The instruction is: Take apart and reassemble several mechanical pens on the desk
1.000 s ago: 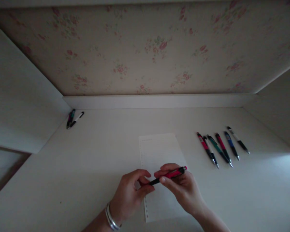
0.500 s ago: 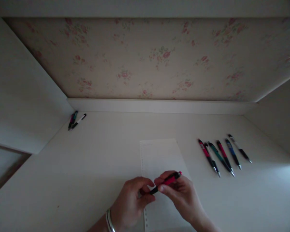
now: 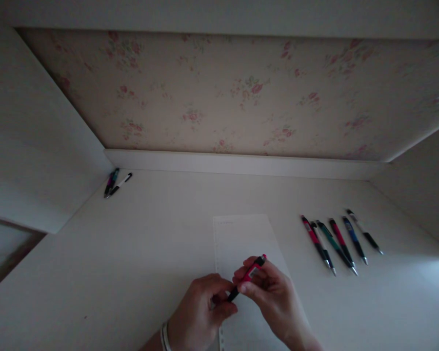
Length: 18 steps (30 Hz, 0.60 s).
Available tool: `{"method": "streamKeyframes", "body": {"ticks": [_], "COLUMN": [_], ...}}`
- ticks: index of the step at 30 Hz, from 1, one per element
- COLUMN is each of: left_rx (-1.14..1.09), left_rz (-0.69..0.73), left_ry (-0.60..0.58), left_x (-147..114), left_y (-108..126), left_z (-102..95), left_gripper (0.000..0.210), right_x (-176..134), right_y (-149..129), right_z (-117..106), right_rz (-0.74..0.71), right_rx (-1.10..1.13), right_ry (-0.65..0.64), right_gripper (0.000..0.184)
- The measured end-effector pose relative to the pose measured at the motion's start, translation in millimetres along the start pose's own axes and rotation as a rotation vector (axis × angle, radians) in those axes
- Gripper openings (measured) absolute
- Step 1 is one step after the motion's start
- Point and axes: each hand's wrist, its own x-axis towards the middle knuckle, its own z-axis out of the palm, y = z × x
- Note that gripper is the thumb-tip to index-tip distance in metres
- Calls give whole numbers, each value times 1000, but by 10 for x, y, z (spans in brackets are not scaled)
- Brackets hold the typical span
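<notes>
White desk (image 3: 161, 214), dim light, floral back panel (image 3: 212, 97). Head view: right hand (image 3: 276, 300) pinches the barrel of a pinkish-red and black click pen (image 3: 247, 276); left hand (image 3: 201, 307) has thumb and fingers closed on its black front end. Pen's tilted over a white hole-punched paper sheet (image 3: 241, 239), well short of desk's back edge. Risk: one pinch slackens while the other pulls, pen drops. Round barrel might then roll toward the six mixed-colour pens (image 3: 335, 245) near the right edge.

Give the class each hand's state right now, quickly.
Left hand: curled at the black lower end of a slim pink-and-black pen; grip cannot be told.
Right hand: closed, holding that pen by its pink section.
</notes>
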Motion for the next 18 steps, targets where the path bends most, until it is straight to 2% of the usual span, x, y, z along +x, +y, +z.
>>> {"method": "streamKeyframes", "body": {"ticks": [3,5,7,9,12,14,18], "left_rx": [-54,-47,-21,-24,-36,-20,37], "left_rz": [-39,-3,64,94,89,74,79], "left_ry": [-5,-4,-2,-4,7,22,17], "left_x": [3,8,8,1,-10,-11,-10], "left_y": [-15,-27,-43,-58,-70,-71,-70], "left_z": [4,5,12,23,35,36,36], "left_gripper": [5,12,27,40,29,21,17], "right_x": [0,18,73,170,354,463,594], "right_y": [-5,-59,-173,-331,-557,-645,-673], "right_z": [76,122,157,171,142,101,30], "right_rz": [-9,10,67,116,111,64,-70], "right_rx": [31,167,379,513,540,534,446], "right_ry": [4,13,30,42,-2,35,120], "right_gripper": [22,18,20,32,48,48,45]}}
